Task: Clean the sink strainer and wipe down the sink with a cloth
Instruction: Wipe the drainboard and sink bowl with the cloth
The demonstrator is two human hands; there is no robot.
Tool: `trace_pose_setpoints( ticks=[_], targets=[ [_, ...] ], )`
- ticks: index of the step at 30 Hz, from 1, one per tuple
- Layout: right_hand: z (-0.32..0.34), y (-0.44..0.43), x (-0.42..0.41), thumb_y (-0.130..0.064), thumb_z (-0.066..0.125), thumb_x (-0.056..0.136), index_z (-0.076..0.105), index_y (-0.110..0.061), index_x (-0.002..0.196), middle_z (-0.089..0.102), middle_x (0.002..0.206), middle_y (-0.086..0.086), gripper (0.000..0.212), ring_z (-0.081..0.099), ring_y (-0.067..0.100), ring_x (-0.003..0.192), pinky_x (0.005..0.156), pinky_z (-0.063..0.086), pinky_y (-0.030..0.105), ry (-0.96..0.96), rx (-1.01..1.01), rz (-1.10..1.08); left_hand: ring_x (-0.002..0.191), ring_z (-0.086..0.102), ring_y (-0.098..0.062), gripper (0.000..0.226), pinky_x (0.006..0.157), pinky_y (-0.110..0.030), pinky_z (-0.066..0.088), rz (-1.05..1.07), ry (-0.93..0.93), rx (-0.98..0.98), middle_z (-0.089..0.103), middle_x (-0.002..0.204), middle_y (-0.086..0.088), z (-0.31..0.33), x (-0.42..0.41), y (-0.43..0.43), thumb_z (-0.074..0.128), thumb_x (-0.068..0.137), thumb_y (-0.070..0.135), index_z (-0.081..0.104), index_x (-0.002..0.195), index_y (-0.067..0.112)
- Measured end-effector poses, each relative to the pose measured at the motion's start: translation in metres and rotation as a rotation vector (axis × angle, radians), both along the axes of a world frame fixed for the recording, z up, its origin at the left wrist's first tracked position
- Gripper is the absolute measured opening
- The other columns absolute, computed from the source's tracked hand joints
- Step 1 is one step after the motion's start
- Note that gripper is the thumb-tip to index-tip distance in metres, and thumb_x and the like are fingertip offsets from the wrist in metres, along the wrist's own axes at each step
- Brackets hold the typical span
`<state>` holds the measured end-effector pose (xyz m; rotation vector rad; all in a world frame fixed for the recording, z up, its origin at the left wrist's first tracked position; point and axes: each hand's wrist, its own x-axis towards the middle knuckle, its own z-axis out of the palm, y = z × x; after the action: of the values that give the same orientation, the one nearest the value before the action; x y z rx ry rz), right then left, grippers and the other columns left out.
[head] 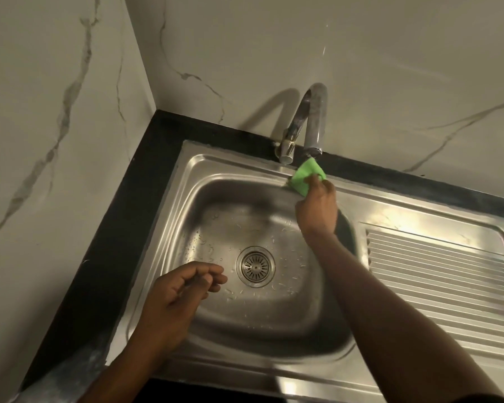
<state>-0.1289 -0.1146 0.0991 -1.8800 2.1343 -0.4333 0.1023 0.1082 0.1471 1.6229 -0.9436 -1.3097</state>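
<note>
A steel sink [169,228] fills the middle of the view, with water drops and small bits scattered over its floor. The round metal strainer [255,266] sits in the drain at the basin's centre. My right hand [317,207] grips a bright green cloth [306,175] against the sink's back rim, right under the tap spout. My left hand [181,292] hovers over the front left of the basin, left of the strainer, fingers loosely curled with nothing in them.
A chrome tap [309,123] stands at the back rim. A ribbed steel drainboard [437,271] lies to the right of the basin. Black counter edging [111,228] and marble-patterned walls [56,112] enclose the left and back sides.
</note>
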Motion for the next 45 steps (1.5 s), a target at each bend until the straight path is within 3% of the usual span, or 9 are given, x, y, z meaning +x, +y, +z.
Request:
trace_pose_setpoints(
  ticks=[5, 9, 17, 23, 29, 33, 36, 41, 45],
  targets=[
    [-0.008, 0.006, 0.097, 0.005, 0.061, 0.094, 0.046, -0.019, 0.155, 0.047, 0.158, 0.012, 0.067, 0.04, 0.033, 0.148, 0.111, 0.05, 0.046, 0.05, 0.014, 0.432, 0.098, 0.079, -0.014, 0.042, 0.086, -0.033, 0.059, -0.009, -0.02, 0.013, 0.084, 0.103, 0.006, 0.0, 0.002, 0.002, 0.057, 0.105, 0.006, 0.079, 0.104, 0.042],
    [-0.015, 0.013, 0.153, -0.007, 0.05, 0.105, 0.033, -0.014, 0.161, 0.034, 0.167, 0.01, 0.059, 0.022, 0.038, 0.156, 0.116, 0.045, 0.049, 0.168, 0.046, 0.575, 0.097, 0.079, -0.017, 0.029, 0.085, -0.032, 0.059, 0.052, -0.001, 0.006, 0.084, 0.102, 0.006, 0.0, 0.006, 0.004, 0.057, 0.095, 0.025, 0.079, 0.103, 0.042],
    [-0.015, -0.007, 0.114, -0.003, 0.056, 0.099, 0.029, -0.017, 0.164, 0.028, 0.171, 0.0, 0.071, 0.026, 0.032, 0.154, 0.116, 0.043, 0.047, 0.312, 0.025, 0.796, 0.092, 0.08, -0.018, 0.033, 0.085, -0.037, 0.061, 0.039, -0.016, 0.055, 0.085, 0.098, 0.0, -0.004, -0.01, 0.002, 0.057, 0.103, 0.001, 0.081, 0.103, 0.024],
    [-0.012, -0.013, 0.006, -0.009, 0.054, 0.099, 0.031, -0.025, 0.163, 0.037, 0.166, 0.005, 0.07, 0.041, 0.034, 0.145, 0.12, 0.039, 0.046, 0.388, 0.076, 0.63, 0.093, 0.079, -0.016, 0.033, 0.084, -0.03, 0.059, -0.049, -0.002, 0.026, 0.084, 0.1, 0.001, 0.01, -0.036, -0.01, 0.055, 0.103, -0.002, 0.079, 0.105, 0.02],
    [-0.002, 0.006, -0.11, -0.006, 0.056, 0.097, 0.043, -0.025, 0.158, 0.046, 0.161, 0.004, 0.065, 0.047, 0.031, 0.141, 0.115, 0.044, 0.043, 0.305, 0.123, 0.33, 0.091, 0.079, -0.017, 0.031, 0.081, -0.026, 0.061, -0.093, 0.023, -0.007, 0.084, 0.099, -0.002, 0.016, -0.054, -0.016, 0.055, 0.102, -0.004, 0.079, 0.104, 0.015],
    [0.007, 0.012, -0.174, -0.02, 0.066, 0.098, 0.053, -0.027, 0.152, 0.059, 0.135, 0.022, 0.055, 0.064, 0.04, 0.116, 0.101, 0.053, 0.044, 0.269, 0.133, 0.029, 0.092, 0.079, -0.018, 0.031, 0.083, -0.03, 0.061, -0.121, 0.02, -0.003, 0.084, 0.099, -0.001, 0.015, -0.059, -0.015, 0.055, 0.102, -0.004, 0.079, 0.105, 0.016],
    [0.013, 0.011, -0.209, -0.011, 0.056, 0.1, 0.055, -0.023, 0.149, 0.06, 0.125, 0.027, 0.05, 0.065, 0.043, 0.106, 0.091, 0.054, 0.044, 0.289, 0.195, -0.163, 0.092, 0.078, -0.02, 0.031, 0.08, -0.026, 0.062, -0.113, 0.023, -0.008, 0.084, 0.099, -0.001, 0.014, -0.055, -0.013, 0.055, 0.102, -0.004, 0.079, 0.106, 0.015],
    [0.013, -0.006, -0.176, -0.012, 0.059, 0.1, 0.067, 0.002, 0.117, 0.068, 0.115, 0.027, 0.023, 0.06, 0.036, 0.087, 0.074, 0.044, 0.034, 0.193, 0.18, -0.347, 0.092, 0.078, -0.017, 0.032, 0.081, -0.025, 0.062, -0.093, 0.016, 0.004, 0.084, 0.1, -0.002, 0.011, -0.046, -0.006, 0.055, 0.102, -0.004, 0.079, 0.106, 0.016],
    [0.009, 0.004, -0.14, -0.022, 0.064, 0.1, 0.07, -0.009, 0.126, 0.065, 0.119, 0.024, 0.029, 0.065, 0.04, 0.102, 0.088, 0.053, 0.038, 0.178, 0.134, -0.155, 0.091, 0.078, -0.018, 0.032, 0.083, -0.028, 0.06, -0.086, 0.008, 0.009, 0.084, 0.098, -0.002, 0.012, -0.045, -0.004, 0.055, 0.102, -0.004, 0.079, 0.104, 0.017]
  ],
)
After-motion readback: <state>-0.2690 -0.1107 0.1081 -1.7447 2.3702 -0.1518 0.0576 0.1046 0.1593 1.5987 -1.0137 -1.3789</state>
